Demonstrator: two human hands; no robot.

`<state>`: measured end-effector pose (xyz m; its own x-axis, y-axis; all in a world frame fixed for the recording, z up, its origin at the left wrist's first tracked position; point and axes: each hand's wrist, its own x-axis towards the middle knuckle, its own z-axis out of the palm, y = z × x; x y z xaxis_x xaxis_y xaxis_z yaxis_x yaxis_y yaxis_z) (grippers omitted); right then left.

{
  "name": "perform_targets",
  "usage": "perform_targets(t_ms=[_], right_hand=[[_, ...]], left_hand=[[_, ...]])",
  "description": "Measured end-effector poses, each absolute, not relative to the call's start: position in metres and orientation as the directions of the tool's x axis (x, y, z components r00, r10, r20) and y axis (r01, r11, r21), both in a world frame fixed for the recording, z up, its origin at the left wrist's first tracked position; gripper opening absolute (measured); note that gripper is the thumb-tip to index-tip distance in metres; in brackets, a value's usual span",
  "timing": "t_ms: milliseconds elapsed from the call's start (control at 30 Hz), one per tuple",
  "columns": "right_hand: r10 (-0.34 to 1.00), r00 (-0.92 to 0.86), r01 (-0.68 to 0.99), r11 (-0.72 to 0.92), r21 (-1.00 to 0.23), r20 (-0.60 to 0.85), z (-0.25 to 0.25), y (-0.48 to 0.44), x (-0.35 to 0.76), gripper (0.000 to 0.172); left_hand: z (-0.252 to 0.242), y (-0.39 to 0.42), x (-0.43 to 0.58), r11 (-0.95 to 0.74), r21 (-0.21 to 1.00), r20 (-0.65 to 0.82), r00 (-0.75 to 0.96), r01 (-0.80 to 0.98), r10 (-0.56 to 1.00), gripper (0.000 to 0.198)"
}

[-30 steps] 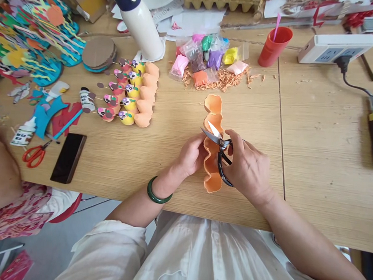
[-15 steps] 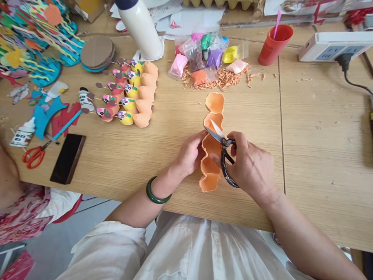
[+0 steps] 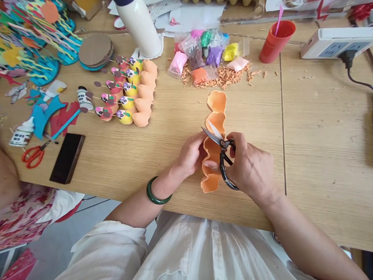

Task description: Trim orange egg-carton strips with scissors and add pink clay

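A: Head view, quick: where's the orange carton strip (image 3: 211,151)?

B: On the desk (image 3: 178,111), dead ahead of the person, btwn both hands. Long axis runs near-to-far, i.e. away from the body, approx. square to the desk's near edge. Five cups in a row, hollows up.

A: Which hand's nearer?

B: Left hand (image 3: 190,154), def. It's touching the strip's L edge approx. midway; strip lies just R of it. Fingers clamped on that edge, tips partly hidden behind it.

A: And the right hand (image 3: 251,166)?

B: Other side. Strip's just L of it. Fingers closed round the handles of the black scissors (image 3: 223,143). One fingertip pokes L over a lower cup, prob. the R hand's.

A: Blades?

B: Spread apart, aimed up-L, slanting across the strip's long axis w/ tips over its L edge, approx. by the 2nd cup from the far end. Can't tell if they touch the carton.

A: Nearby?

B: Coloured packets (image 3: 214,55) & orange shavings (image 3: 233,78) past the far end; painted cup rows (image 3: 127,91) well off L; red cup (image 3: 277,42) far R.
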<state>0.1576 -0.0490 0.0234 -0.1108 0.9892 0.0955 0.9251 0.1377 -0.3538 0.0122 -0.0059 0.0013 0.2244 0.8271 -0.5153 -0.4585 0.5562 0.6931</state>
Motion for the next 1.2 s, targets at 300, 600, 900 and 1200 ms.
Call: perform_targets(t_ms=[300,600,900,1200], right_hand=[[0.986,-0.125,0.947,0.151,-0.284,0.108,0.020,-0.050,0.152,0.081],[0.951,-0.178,0.923,0.250,-0.294,0.251,0.008,-0.050,0.155,0.080],[0.934,-0.191,0.910,0.284,-0.301,0.303,0.004,-0.050,0.157,0.078],[0.944,-0.125,0.892,0.242,-0.382,0.306,0.006,-0.048,0.154,0.082]], left_hand=[[-0.002,-0.010,0.011,0.481,0.756,-0.438,0.202,-0.444,0.876,0.035],[-0.002,-0.010,0.011,0.510,0.739,-0.469,0.206,-0.440,0.859,0.037],[-0.001,-0.009,0.011,0.477,0.795,-0.429,0.208,-0.375,0.879,0.038],[-0.002,-0.007,0.011,0.521,0.701,-0.487,0.207,-0.486,0.849,0.037]])
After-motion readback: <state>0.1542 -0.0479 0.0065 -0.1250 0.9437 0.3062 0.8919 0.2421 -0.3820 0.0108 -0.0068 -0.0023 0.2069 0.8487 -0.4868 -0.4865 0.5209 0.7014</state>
